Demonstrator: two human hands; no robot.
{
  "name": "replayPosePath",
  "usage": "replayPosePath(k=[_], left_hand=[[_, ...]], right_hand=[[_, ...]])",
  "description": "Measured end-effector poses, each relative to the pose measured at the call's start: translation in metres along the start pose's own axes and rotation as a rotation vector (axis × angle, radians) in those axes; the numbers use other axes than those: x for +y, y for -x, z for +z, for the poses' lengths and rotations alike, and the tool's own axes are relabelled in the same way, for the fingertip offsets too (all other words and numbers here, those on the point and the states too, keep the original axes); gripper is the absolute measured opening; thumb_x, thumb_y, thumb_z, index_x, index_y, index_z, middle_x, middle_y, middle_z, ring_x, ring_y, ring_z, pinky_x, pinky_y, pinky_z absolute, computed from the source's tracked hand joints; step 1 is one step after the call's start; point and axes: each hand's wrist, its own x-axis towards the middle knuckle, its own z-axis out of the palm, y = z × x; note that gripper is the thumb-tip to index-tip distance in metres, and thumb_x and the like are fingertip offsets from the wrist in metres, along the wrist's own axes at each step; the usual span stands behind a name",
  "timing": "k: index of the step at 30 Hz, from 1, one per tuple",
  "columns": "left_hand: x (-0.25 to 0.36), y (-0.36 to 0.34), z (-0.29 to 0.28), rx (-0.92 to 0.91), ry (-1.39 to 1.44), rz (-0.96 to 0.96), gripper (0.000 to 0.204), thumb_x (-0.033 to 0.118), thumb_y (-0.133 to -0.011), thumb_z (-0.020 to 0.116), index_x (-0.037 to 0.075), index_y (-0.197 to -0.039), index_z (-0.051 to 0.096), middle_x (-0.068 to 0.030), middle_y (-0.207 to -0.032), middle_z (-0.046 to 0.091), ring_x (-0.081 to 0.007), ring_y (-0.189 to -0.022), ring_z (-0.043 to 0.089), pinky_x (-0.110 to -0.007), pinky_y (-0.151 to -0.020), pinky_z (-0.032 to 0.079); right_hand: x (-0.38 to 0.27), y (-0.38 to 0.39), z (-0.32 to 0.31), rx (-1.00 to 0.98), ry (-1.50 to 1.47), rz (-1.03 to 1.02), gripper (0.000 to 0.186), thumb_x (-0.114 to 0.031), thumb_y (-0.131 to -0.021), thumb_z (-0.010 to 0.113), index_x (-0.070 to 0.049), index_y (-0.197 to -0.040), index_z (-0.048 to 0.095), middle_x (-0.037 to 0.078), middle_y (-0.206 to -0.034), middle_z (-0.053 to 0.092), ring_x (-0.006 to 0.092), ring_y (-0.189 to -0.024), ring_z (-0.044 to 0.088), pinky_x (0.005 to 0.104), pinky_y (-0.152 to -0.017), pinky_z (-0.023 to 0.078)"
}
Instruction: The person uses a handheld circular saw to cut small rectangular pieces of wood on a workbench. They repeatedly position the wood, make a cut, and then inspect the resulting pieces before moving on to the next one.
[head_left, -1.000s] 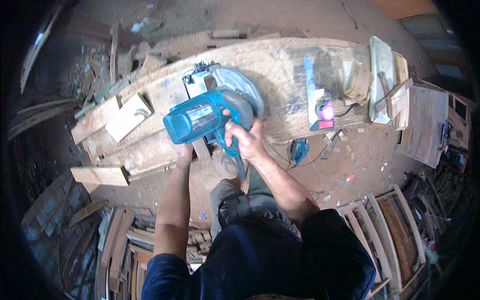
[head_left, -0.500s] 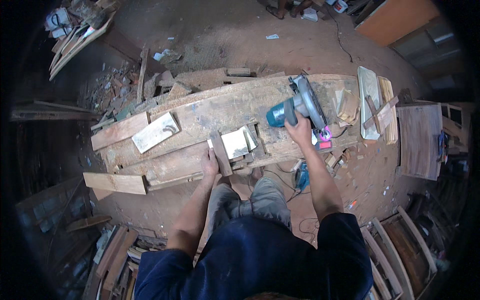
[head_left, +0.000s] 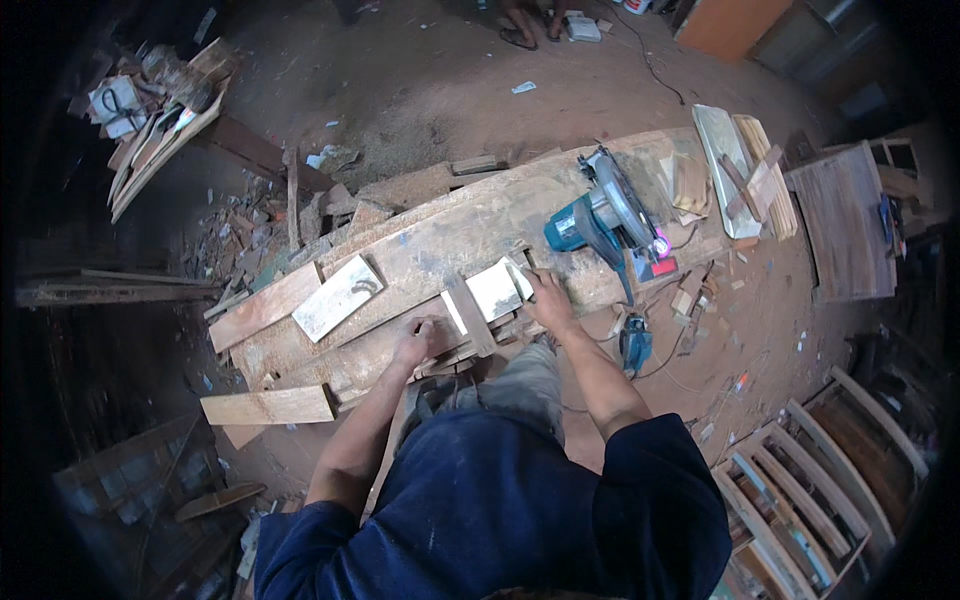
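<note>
My right hand (head_left: 548,302) has its fingers on a small wood offcut (head_left: 521,281) at the right end of a short pale board (head_left: 494,291). A dark wood strip (head_left: 468,310) lies across that board's left part. Left of the strip, my left hand (head_left: 416,340) is over the bench with curled fingers, apart from the strip; whether anything is in them I cannot make out. A teal circular saw (head_left: 572,228) rests on the wooden bench (head_left: 420,255) beyond my right hand, with no hand on it.
Loose boards (head_left: 338,298) lie on the bench's left side. Wood pieces (head_left: 690,185) and a pale plank (head_left: 728,170) sit at its right end. A second teal power tool (head_left: 635,345) and cords are on the floor. A person's feet (head_left: 520,32) show at the far edge.
My right hand has let go of the circular saw and moved left to the small offcut. My left hand has come off the dark strip. The whole view has turned slightly.
</note>
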Motion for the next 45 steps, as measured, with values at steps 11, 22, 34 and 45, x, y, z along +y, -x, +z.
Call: replayPosePath(k=[11, 22, 34, 45], left_hand=[[0.054, 0.004, 0.032, -0.034, 0.02, 0.065, 0.056, 0.045, -0.1, 0.061, -0.004, -0.127, 0.058, -0.0109, -0.101, 0.068, -0.0173, -0.09, 0.062, -0.034, -0.081, 0.051], [0.023, -0.033, 0.049, 0.081, 0.083, -0.029, 0.058, 0.046, -0.103, 0.048, 0.001, -0.14, 0.056, -0.022, -0.134, 0.063, -0.0385, -0.123, 0.06, -0.044, -0.102, 0.047], [0.039, -0.024, 0.047, 0.181, -0.314, 0.121, 0.038, 0.039, -0.099, 0.054, 0.01, -0.113, 0.074, -0.0245, -0.104, 0.071, -0.0445, -0.1, 0.067, -0.052, -0.089, 0.051], [0.01, -0.014, 0.054, 0.039, -0.314, 0.131, 0.035, 0.033, -0.101, 0.051, 0.007, -0.107, 0.073, -0.0224, -0.101, 0.072, -0.0425, -0.095, 0.068, -0.051, -0.084, 0.053]], right_hand=[[0.048, 0.141, -0.05, 0.674, 0.04, 0.516, 0.063, -0.025, -0.079, 0.08, 0.006, -0.128, 0.056, 0.03, -0.127, 0.058, 0.0467, -0.12, 0.055, 0.0509, -0.103, 0.044], [-0.131, -0.013, -0.05, -0.501, 0.643, -0.448, 0.135, -0.05, -0.058, 0.091, 0.0, -0.159, 0.018, 0.025, -0.165, 0.018, 0.0409, -0.154, 0.014, 0.0578, -0.124, 0.013], [-0.095, -0.012, -0.014, -0.402, 0.849, -0.668, 0.108, -0.033, -0.076, 0.08, 0.0, -0.158, 0.02, 0.029, -0.164, 0.018, 0.0423, -0.154, 0.015, 0.0582, -0.124, 0.011], [-0.072, 0.019, -0.014, -0.218, 0.23, -0.283, 0.107, -0.038, -0.076, 0.084, 0.002, -0.155, 0.026, 0.029, -0.159, 0.026, 0.0426, -0.149, 0.026, 0.0518, -0.124, 0.019]])
